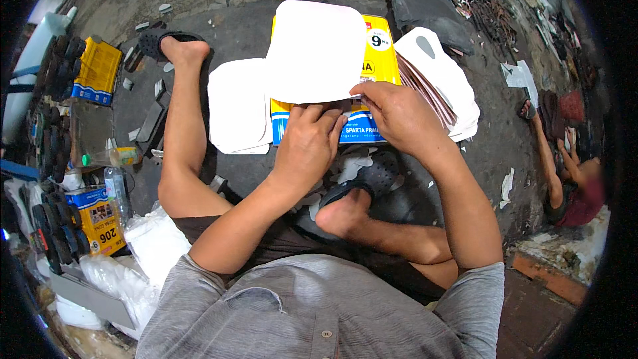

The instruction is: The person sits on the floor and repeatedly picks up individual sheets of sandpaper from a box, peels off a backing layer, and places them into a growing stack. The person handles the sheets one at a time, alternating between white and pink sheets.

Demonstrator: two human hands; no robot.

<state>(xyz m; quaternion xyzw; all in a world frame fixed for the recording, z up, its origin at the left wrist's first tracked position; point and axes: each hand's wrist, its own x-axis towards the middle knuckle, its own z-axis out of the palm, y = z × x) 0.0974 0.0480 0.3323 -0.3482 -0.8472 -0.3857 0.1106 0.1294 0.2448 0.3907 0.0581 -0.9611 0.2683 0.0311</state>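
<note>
Both hands — left hand [307, 143], right hand [397, 114] — pinch white sheet [316, 50] over yellow tin [382, 60].

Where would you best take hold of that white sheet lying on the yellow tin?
Probably by the near edge of the white sheet, coming from the person's side. It lies flat on the yellow tin, and both the left hand and right hand already pinch that edge.

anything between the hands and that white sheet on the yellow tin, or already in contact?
Nothing visible in the way. Both hands are already on the white sheet, at its near edge: the left hand from below, the right hand at its right corner. The sheet lies on top of the yellow tin. Whether fingers pinch it cannot be told.
</note>
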